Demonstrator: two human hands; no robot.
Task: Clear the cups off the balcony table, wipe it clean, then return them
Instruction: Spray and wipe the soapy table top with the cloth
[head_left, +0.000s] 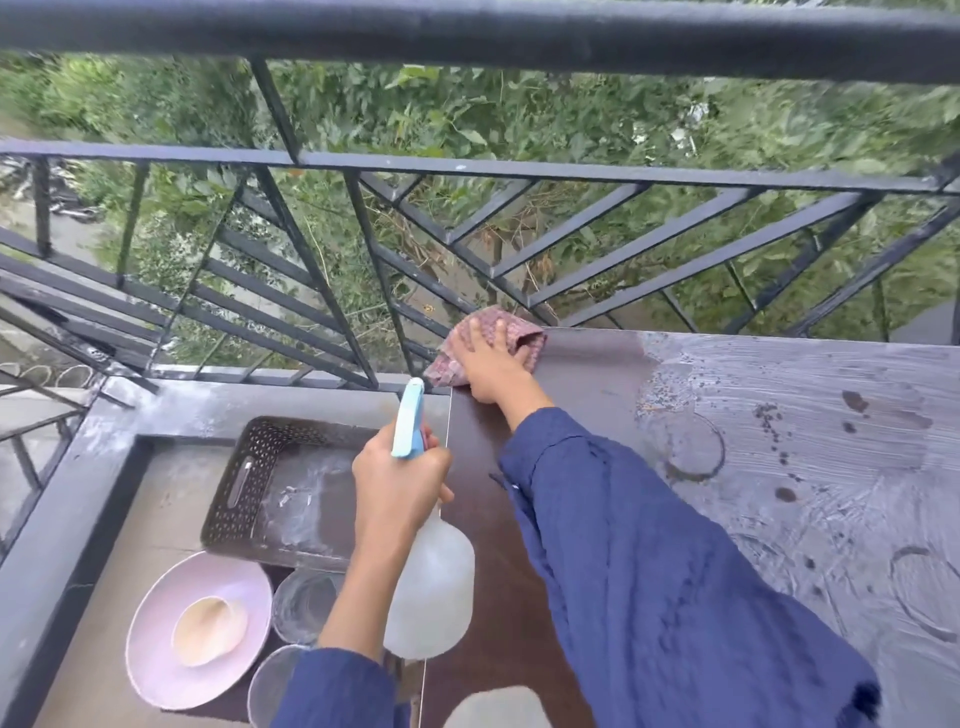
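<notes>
You are mid-wipe: your right hand (485, 364) presses flat on the cloth (527, 332) at the table's (779, 467) far-left corner, while your left hand (397, 486) grips the spray bottle (431, 587). The cups (304, 605) sit low beside its left edge. Next, likely, sweep right across the dusty, ring-marked half.

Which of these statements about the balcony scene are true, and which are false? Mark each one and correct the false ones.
1. The right hand presses a cloth onto the table. True.
2. The left hand holds a sponge. False: it grips a spray bottle.
3. Ring marks show on the table's dusty right part. True.
4. The glasses stand on the table. False: they sit off it, to its left, by the pink bowl.
</notes>
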